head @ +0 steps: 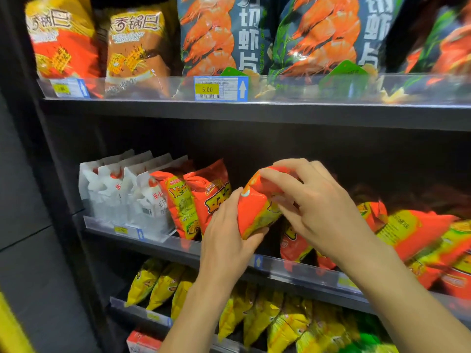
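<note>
Both hands hold the orange snack bag [257, 207] above the middle shelf [293, 272]; left hand [226, 235] cups its base, right hand [313, 200] pinches its top; best slide it upright beside the left orange bags [201, 197].

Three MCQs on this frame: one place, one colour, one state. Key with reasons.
1. Where do the white bags stand? A top shelf; B left end of the middle shelf; C floor.
2. The lower bags are: A yellow; B blue; C white.
3. The orange bag is: A lying untouched; B gripped by the left hand and right hand; C torn open.
Key: 1 B, they fill that shelf's left end; 2 A, the packs are plainly yellow; 3 B, both hands clasp it.
</note>
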Action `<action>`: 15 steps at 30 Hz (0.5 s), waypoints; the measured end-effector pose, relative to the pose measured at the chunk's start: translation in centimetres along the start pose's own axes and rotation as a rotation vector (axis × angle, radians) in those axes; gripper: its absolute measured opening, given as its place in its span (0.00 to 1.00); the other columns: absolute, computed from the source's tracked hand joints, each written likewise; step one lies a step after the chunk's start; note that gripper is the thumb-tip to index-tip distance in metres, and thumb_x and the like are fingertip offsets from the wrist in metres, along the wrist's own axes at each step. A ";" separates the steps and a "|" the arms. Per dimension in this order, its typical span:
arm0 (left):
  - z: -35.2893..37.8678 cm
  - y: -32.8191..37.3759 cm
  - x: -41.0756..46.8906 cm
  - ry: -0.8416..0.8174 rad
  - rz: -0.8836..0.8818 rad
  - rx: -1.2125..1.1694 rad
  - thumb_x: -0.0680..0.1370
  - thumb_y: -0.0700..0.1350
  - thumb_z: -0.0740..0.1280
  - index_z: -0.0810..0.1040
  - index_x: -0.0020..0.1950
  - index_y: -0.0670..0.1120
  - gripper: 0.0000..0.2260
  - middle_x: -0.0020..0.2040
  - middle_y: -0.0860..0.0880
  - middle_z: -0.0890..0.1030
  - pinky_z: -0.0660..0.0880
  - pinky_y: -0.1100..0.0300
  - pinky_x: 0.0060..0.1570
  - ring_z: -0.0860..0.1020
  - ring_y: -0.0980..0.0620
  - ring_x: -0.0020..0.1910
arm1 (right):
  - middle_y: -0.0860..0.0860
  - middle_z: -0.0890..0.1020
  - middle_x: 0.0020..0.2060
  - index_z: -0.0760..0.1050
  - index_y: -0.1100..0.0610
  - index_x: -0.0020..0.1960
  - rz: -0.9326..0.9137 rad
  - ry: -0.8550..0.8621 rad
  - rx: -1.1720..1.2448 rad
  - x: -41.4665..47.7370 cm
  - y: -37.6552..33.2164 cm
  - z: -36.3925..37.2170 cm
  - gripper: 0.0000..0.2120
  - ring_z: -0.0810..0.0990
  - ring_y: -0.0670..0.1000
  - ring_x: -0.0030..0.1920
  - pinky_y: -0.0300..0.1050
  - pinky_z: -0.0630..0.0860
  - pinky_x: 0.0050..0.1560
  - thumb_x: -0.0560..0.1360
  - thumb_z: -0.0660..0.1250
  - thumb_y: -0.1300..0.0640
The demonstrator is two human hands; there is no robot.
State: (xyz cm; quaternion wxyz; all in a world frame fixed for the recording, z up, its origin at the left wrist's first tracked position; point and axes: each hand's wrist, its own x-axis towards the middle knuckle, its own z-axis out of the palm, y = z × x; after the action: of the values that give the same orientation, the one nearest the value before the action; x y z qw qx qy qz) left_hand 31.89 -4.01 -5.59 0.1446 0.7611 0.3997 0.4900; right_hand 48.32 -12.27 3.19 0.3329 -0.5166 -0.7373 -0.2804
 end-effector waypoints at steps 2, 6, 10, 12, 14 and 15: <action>-0.6 0.3 -0.6 -0.002 -0.016 -0.056 0.74 0.58 0.79 0.58 0.81 0.63 0.42 0.72 0.61 0.71 0.78 0.53 0.67 0.73 0.57 0.70 | 0.49 0.75 0.70 0.70 0.46 0.78 0.020 0.005 0.059 -0.5 -0.4 -0.5 0.28 0.74 0.53 0.66 0.49 0.80 0.57 0.79 0.71 0.52; -2.1 1.3 -1.5 -0.028 -0.030 -0.175 0.73 0.55 0.80 0.63 0.78 0.65 0.39 0.69 0.65 0.75 0.78 0.53 0.66 0.75 0.61 0.68 | 0.46 0.76 0.70 0.72 0.47 0.78 0.080 0.094 0.288 -1.6 -1.0 -1.8 0.27 0.75 0.50 0.70 0.50 0.76 0.67 0.79 0.72 0.51; -3.7 2.4 -2.4 -0.047 -0.133 -0.374 0.74 0.55 0.79 0.70 0.74 0.64 0.31 0.63 0.65 0.81 0.80 0.53 0.63 0.80 0.66 0.61 | 0.41 0.79 0.64 0.77 0.48 0.72 0.282 0.217 0.493 -3.0 -1.1 -2.0 0.24 0.79 0.46 0.66 0.48 0.80 0.62 0.77 0.72 0.47; -4.4 3.1 -2.9 -0.091 -0.204 -0.529 0.75 0.54 0.78 0.74 0.71 0.63 0.26 0.61 0.62 0.84 0.81 0.50 0.62 0.82 0.62 0.60 | 0.39 0.79 0.63 0.78 0.46 0.70 0.450 0.188 0.520 -4.1 -1.3 -1.4 0.26 0.79 0.43 0.64 0.48 0.80 0.62 0.75 0.69 0.39; -4.9 3.8 -3.4 -0.163 -0.269 -0.684 0.75 0.52 0.77 0.76 0.69 0.61 0.24 0.61 0.58 0.86 0.82 0.48 0.60 0.85 0.56 0.60 | 0.39 0.78 0.65 0.76 0.45 0.72 0.643 0.105 0.569 -5.1 -1.6 -0.4 0.34 0.78 0.42 0.65 0.50 0.79 0.66 0.70 0.67 0.31; -5.0 4.1 -3.7 -0.195 -0.292 -0.739 0.75 0.51 0.76 0.76 0.69 0.59 0.23 0.60 0.56 0.86 0.82 0.48 0.59 0.85 0.54 0.59 | 0.40 0.78 0.67 0.74 0.44 0.74 0.730 0.051 0.641 -5.5 -1.9 0.0 0.39 0.78 0.42 0.66 0.52 0.78 0.68 0.67 0.66 0.28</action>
State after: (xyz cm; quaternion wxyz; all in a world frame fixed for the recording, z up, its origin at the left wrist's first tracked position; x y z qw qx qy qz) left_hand 28.73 -10.23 -3.05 0.5136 0.6361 0.2852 0.5002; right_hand 47.89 -15.97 -1.23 0.5697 -0.6061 -0.5488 0.0833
